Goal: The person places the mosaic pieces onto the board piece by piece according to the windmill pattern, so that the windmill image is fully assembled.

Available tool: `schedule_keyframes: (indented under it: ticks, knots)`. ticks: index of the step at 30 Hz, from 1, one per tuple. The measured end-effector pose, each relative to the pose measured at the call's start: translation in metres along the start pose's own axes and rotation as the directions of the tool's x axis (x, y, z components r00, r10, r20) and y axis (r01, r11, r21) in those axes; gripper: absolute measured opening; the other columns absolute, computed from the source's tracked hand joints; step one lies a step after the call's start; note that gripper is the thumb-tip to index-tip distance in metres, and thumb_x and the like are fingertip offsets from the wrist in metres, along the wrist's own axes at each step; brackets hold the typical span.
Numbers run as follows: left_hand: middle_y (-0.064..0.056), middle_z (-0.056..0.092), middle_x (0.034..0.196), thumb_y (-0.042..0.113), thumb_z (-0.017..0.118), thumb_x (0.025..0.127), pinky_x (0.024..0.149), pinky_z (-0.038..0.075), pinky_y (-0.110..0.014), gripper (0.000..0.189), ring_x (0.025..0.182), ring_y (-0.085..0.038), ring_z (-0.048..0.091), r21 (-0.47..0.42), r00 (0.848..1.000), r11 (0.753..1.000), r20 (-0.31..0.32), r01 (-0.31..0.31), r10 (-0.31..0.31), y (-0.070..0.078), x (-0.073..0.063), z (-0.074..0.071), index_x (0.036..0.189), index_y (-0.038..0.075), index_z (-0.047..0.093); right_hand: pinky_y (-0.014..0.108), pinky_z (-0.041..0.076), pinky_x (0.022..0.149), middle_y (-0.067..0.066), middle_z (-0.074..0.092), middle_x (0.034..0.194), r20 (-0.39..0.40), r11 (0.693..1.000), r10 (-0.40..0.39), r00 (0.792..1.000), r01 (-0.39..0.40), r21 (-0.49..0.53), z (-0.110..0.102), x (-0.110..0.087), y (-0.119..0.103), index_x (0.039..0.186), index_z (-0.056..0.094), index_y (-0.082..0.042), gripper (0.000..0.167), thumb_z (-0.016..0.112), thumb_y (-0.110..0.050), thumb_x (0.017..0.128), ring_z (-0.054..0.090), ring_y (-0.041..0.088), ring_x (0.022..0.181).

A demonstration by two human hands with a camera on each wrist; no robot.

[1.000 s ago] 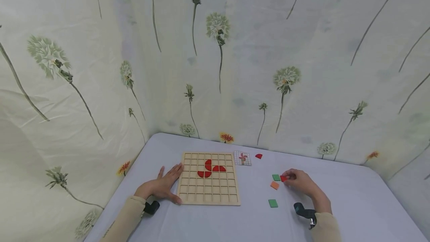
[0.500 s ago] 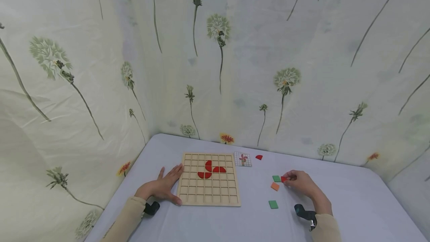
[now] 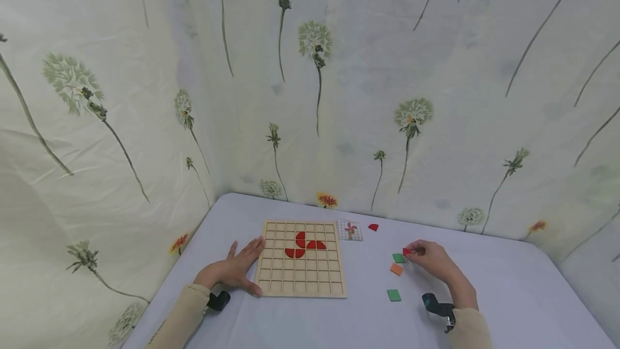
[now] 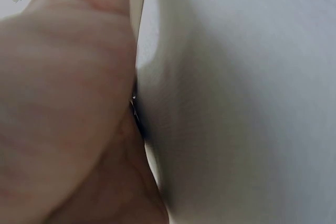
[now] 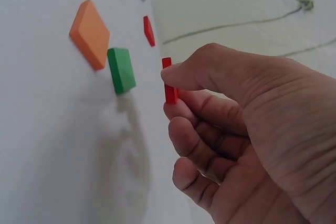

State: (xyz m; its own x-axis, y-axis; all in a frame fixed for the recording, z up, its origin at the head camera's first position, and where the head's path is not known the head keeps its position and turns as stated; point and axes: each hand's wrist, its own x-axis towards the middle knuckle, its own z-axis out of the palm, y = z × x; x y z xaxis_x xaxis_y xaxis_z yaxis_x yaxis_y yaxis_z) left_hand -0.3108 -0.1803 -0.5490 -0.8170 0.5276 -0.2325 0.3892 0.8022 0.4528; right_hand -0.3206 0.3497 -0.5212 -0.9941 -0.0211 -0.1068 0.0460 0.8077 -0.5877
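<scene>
A wooden grid board (image 3: pixel 306 273) lies on the table with several red quarter-circle pieces (image 3: pixel 317 244) in its cells. Along its left edge my left hand (image 3: pixel 234 271) rests with fingers spread and straight, fingertips and thumb touching the frame. Off to the right, my right hand (image 3: pixel 433 260) pinches a red tile (image 5: pixel 170 92) between thumb and forefinger, held just above the table. The tile's full outline is partly hidden by the thumb. Below it and to the left lie a green tile (image 3: pixel 398 258) and an orange tile (image 3: pixel 396 269). The left wrist view shows mostly blurred palm and white cloth.
Beyond the board's upper right corner lies a small pattern card (image 3: pixel 350 230) with a printed grid. A loose red quarter-circle (image 3: pixel 373 227) is near it. Another green tile (image 3: pixel 394 295) lies nearer the front. A flower-printed curtain (image 3: pixel 349 96) hangs behind the white-covered table (image 3: pixel 368 316).
My right hand has lifted the red tile off the table, moving slightly up and to the left. The left hand and the board have stayed in place.
</scene>
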Motion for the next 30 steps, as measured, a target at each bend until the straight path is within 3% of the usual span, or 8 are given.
schedule_keyframes:
  ticks: [14,30]
  knots:
    - [-0.009,-0.004,0.164,0.063,0.077,0.066,0.115,-0.013,-0.063,0.129,0.151,-0.029,-0.003,-0.020,1.000,1.000,0.001,-0.006,0.006,0.000,-0.001,0.000,0.156,0.009,0.003,0.025,0.048,0.062,0.004,0.061,0.089,0.042,0.996,-0.081,0.996,0.078,0.051,0.025,0.001,-0.053,0.107,0.065,-0.006,0.023,0.070,-0.017,0.087,0.052,0.018,0.080]
    - [-0.009,-0.003,0.164,0.064,0.076,0.067,0.114,-0.010,-0.064,0.128,0.151,-0.029,-0.002,0.006,1.000,1.000,-0.003,-0.016,0.016,-0.001,-0.001,-0.001,0.156,0.008,0.004,0.024,0.046,0.060,-0.002,0.061,0.082,0.064,0.979,-0.203,0.977,0.200,0.040,0.077,0.011,-0.112,0.096,0.068,-0.011,0.015,0.075,-0.014,0.083,0.052,0.014,0.075]
